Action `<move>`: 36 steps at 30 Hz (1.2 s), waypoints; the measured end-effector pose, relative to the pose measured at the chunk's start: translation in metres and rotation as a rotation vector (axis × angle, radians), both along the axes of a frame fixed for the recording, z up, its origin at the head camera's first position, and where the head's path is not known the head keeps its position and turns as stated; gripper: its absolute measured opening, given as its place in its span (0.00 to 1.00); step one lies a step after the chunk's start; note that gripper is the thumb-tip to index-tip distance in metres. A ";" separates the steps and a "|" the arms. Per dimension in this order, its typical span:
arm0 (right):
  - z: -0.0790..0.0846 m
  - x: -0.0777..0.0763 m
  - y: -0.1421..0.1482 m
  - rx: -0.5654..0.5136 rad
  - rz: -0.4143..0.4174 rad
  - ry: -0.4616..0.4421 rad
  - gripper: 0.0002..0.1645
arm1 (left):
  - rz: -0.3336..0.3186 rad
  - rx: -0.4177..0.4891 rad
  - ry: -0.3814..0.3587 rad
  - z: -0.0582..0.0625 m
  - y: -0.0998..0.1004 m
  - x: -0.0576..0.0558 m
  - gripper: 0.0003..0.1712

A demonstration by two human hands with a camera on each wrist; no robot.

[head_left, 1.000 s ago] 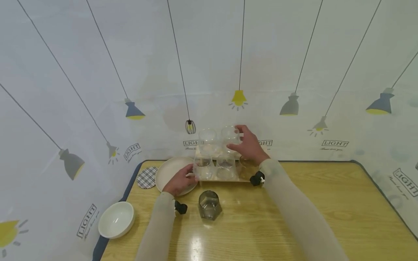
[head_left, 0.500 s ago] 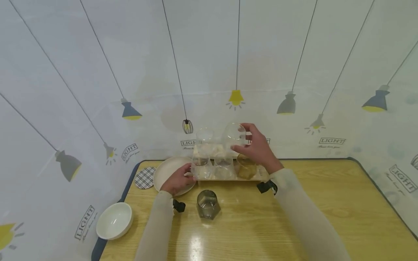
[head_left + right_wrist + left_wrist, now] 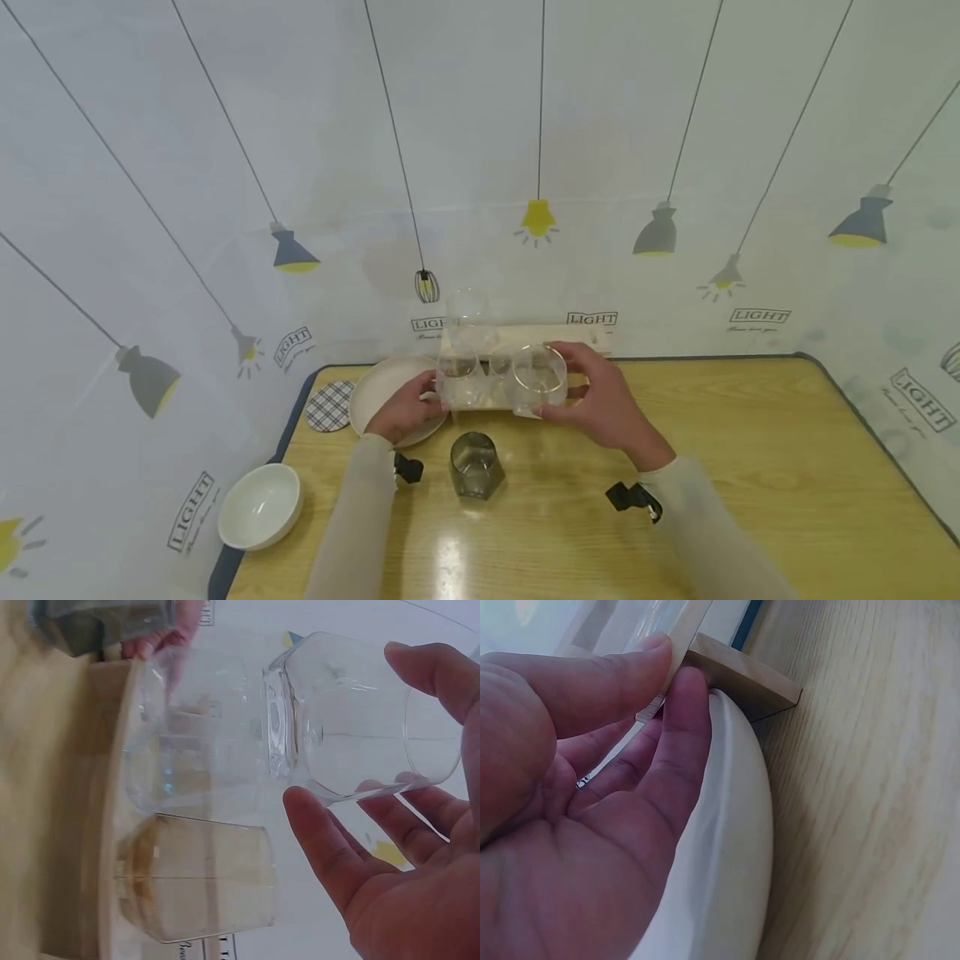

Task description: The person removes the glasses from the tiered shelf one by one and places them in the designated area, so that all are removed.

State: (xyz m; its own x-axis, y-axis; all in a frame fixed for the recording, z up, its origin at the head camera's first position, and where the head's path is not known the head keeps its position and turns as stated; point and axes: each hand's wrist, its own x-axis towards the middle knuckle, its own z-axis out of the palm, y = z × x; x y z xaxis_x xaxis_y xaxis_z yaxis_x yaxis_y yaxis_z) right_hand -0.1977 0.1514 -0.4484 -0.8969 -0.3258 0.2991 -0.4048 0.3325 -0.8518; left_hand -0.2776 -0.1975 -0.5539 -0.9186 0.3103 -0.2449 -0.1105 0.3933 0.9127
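My right hand [image 3: 603, 404] grips a clear faceted glass [image 3: 330, 720] by its sides, thumb on one side and fingers on the other. In the head view this glass is in front of the stepped wooden rack [image 3: 555, 335]. On the rack's front step stand clear glasses [image 3: 459, 382] and an amber glass [image 3: 202, 877], which the held glass and right hand cover in the head view. Another clear glass [image 3: 467, 310] is on the back step. My left hand [image 3: 405, 408] pinches the rack's left end between thumb and fingers.
A smoky grey glass [image 3: 476, 471] stands on the wooden table [image 3: 570, 517] in front of the rack. Leftward are a pale plate [image 3: 375, 396] beneath my left hand, a checked coaster [image 3: 328, 407] and a white bowl [image 3: 261, 507]. A lamp-patterned wall covering [image 3: 645, 125] rises behind.
My right hand has lifted the clear glass off the back step and brought it forward and down in front of the rack. My left hand has stayed at the rack's end.
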 end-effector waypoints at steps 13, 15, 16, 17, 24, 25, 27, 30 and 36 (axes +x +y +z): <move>-0.057 0.034 0.004 0.004 0.025 -0.094 0.50 | 0.014 -0.004 -0.019 0.003 0.003 -0.004 0.40; -0.067 0.036 0.003 0.014 0.023 -0.143 0.49 | 0.013 0.002 -0.031 0.002 0.003 -0.004 0.40; -0.071 0.037 0.002 0.021 0.023 -0.165 0.48 | 0.011 0.008 -0.036 0.002 0.004 -0.005 0.40; -0.075 0.039 0.002 0.024 0.024 -0.181 0.48 | 0.009 0.010 -0.037 0.002 0.004 -0.005 0.40; -0.100 0.042 -0.001 0.021 0.003 -0.204 0.46 | 0.013 0.006 -0.027 0.003 0.003 -0.005 0.39; -0.102 0.042 -0.002 0.031 -0.011 -0.201 0.46 | 0.014 0.007 -0.031 0.003 0.003 -0.005 0.39; -0.107 0.042 -0.002 0.049 -0.033 -0.201 0.47 | 0.015 0.010 -0.038 0.002 0.002 -0.006 0.40; -0.112 0.043 -0.003 0.074 -0.056 -0.183 0.49 | 0.013 0.007 -0.036 0.001 0.002 -0.006 0.40; -0.113 0.043 -0.003 0.097 -0.044 -0.166 0.50 | 0.022 0.006 -0.049 0.001 0.002 -0.004 0.40</move>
